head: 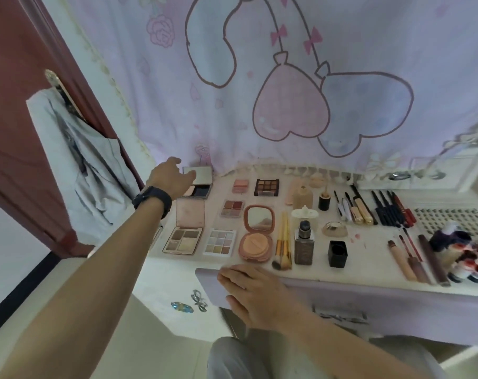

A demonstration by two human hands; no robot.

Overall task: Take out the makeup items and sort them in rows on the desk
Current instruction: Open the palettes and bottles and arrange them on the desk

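Pink curtain (259, 50) backs our bench (374, 250). Our left hand (169, 176), fingers loosely apart, reaches the far-left mirrored compact (202, 190), which looks light, stiff and fragile; we'd grip its base edges. Our right hand (248, 291) rests flat on the near edge.

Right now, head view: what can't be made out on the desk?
Head view:
- Open mirrored rectangular compact: left hand covers its left side; grip unclear.
- Red-stained jars: cut off by right edge.
- Dark slim pencils: labels too small.
- Space below: hidden by lilac desk front and right hand.
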